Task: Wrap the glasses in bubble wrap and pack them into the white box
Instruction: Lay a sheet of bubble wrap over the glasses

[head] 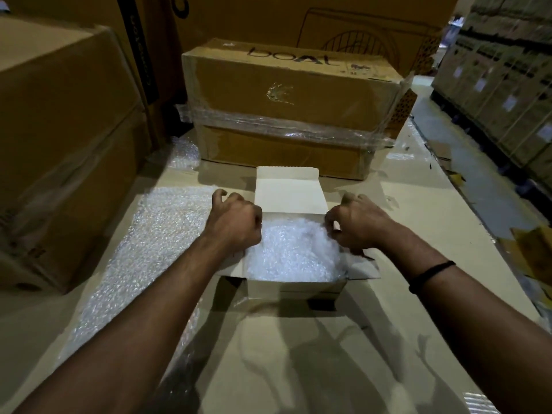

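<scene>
Gripping white box point(295, 286): left hand point(236, 219), right hand point(355, 228); lid point(288, 189) points away

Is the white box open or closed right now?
Open. The white box has its far flap raised, and bubble wrap shows inside.

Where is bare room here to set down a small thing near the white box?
Free: the cardboard surface on the near side of the white box; also the strip right of the box, toward the aisle. Crowded: the bubble wrap sheet covers the left, the taped carton stands behind, and the left hand and right hand flank the box.
</scene>
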Motion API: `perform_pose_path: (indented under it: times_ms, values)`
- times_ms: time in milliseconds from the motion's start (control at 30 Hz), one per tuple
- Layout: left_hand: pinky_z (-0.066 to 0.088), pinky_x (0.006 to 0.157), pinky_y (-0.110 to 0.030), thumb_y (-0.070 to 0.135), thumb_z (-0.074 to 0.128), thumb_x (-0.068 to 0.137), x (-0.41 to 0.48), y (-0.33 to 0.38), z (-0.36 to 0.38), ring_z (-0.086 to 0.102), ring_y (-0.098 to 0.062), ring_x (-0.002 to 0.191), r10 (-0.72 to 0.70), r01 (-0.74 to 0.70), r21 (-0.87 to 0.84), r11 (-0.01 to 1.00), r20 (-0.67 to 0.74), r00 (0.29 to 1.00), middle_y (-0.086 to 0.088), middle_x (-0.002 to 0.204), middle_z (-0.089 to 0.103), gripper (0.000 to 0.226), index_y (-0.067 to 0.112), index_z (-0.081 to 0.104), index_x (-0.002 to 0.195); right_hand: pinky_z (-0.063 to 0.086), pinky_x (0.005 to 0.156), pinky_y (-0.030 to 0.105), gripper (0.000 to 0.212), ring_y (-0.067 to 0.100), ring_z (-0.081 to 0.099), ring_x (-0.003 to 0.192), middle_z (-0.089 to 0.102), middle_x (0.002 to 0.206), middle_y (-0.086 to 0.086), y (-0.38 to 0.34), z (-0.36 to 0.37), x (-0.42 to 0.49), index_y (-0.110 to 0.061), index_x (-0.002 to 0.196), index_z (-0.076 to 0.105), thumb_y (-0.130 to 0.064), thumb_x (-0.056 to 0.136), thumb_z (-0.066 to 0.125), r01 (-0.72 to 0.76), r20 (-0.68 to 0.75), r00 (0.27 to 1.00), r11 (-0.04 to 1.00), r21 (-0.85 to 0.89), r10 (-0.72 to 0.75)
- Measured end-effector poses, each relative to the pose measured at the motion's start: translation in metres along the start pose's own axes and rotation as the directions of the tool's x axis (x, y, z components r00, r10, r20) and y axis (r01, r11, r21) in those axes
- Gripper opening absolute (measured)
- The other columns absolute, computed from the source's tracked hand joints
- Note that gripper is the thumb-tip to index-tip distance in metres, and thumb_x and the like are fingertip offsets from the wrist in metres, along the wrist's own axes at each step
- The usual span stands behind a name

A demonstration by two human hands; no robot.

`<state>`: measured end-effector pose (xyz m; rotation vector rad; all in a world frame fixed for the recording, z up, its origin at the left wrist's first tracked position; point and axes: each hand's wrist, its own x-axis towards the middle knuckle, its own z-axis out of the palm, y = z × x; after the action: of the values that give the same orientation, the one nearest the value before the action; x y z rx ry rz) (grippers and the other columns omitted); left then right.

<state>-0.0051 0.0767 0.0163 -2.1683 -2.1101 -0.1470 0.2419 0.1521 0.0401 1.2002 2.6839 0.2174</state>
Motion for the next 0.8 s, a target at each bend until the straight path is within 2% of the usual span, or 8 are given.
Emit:
perform_pose_path:
  times_ms: [67,133,267,400,500,567,667,800]
  values:
    - [0.015,0.109,-0.051,0.033,0.060,0.080,-0.001,-0.003,-0.003,0.048,-0.018,0.113,0.029,-0.036,0.071,0.997,0.110,0.994,0.007,0.092,0.066,0.013,0.028,0.069,0.088,0.031,0.092,0.034,0.020,0.019,0.043,0.114,0.065,0.103,-0.010,-0.002,0.001,-0.002,-0.035,0.101,0.065,-0.045,0.087,0.056,0.048,0.134,0.990,0.997,-0.067,-0.038]
    - [0.013,0.111,-0.054,0.033,0.059,0.081,0.001,0.004,-0.004,0.047,-0.020,0.117,0.030,-0.063,0.149,0.987,0.208,0.978,0.004,0.097,0.067,0.018,0.026,0.070,0.093,0.032,0.098,0.039,0.025,0.020,0.042,0.117,0.064,0.111,-0.011,-0.008,0.009,0.001,-0.034,0.102,0.066,-0.049,0.088,0.052,0.081,0.241,0.969,0.986,-0.144,-0.045]
    - [0.010,0.113,-0.057,0.028,0.057,0.087,0.006,0.019,0.003,0.049,-0.025,0.119,0.016,-0.072,0.224,0.972,0.244,0.970,-0.003,0.105,0.068,0.020,0.020,0.066,0.103,0.025,0.105,0.045,0.029,0.023,0.037,0.121,0.061,0.121,-0.013,-0.012,0.019,0.006,-0.032,0.103,0.068,-0.051,0.090,0.050,0.081,0.274,0.961,0.983,-0.165,-0.033]
    - [0.010,0.113,-0.057,0.032,0.060,0.087,0.002,0.015,0.004,0.047,-0.023,0.125,0.046,-0.072,0.122,0.990,0.208,0.977,0.000,0.113,0.068,0.020,0.021,0.069,0.101,0.012,0.116,0.046,0.040,0.022,0.024,0.139,0.045,0.146,-0.014,-0.002,0.011,-0.003,-0.040,0.121,0.063,-0.060,0.088,0.050,0.042,0.283,0.958,0.999,0.032,-0.050]
    - [0.007,0.112,-0.053,0.034,0.060,0.082,-0.003,0.001,-0.004,0.042,-0.019,0.129,0.079,-0.077,-0.031,0.997,0.084,0.993,0.010,0.118,0.067,0.014,0.028,0.071,0.089,0.007,0.118,0.048,0.035,0.020,0.016,0.145,0.036,0.152,-0.016,0.004,0.003,-0.014,-0.044,0.116,0.062,-0.056,0.084,0.058,0.041,0.271,0.960,0.991,0.125,-0.074]
    - [0.006,0.111,-0.055,0.036,0.059,0.079,-0.006,-0.002,-0.010,0.041,-0.019,0.128,0.104,-0.104,-0.013,0.995,0.189,0.976,0.008,0.112,0.069,0.011,0.028,0.067,0.079,0.001,0.118,0.052,0.033,0.020,0.011,0.147,0.032,0.154,-0.015,-0.002,0.001,-0.018,-0.043,0.115,0.062,-0.052,0.083,0.059,0.057,0.330,0.941,0.996,0.069,-0.077]
    - [0.002,0.112,-0.059,0.038,0.061,0.078,-0.011,0.012,-0.009,0.038,-0.023,0.131,0.078,-0.142,0.134,0.981,0.397,0.914,0.001,0.114,0.065,0.020,0.025,0.070,0.091,-0.007,0.116,0.058,0.034,0.021,0.008,0.147,0.038,0.151,-0.012,-0.014,0.006,-0.015,-0.040,0.117,0.064,-0.051,0.085,0.058,0.062,0.388,0.920,0.998,0.001,-0.058]
    - [0.006,0.114,-0.059,0.040,0.066,0.083,-0.016,0.028,-0.004,0.037,-0.028,0.134,0.054,-0.154,0.235,0.960,0.382,0.923,-0.001,0.129,0.058,0.034,0.022,0.066,0.112,-0.008,0.113,0.061,0.032,0.026,0.012,0.145,0.046,0.144,-0.009,-0.026,0.008,-0.013,-0.038,0.112,0.067,-0.054,0.085,0.059,0.075,0.394,0.918,0.994,-0.073,-0.041]
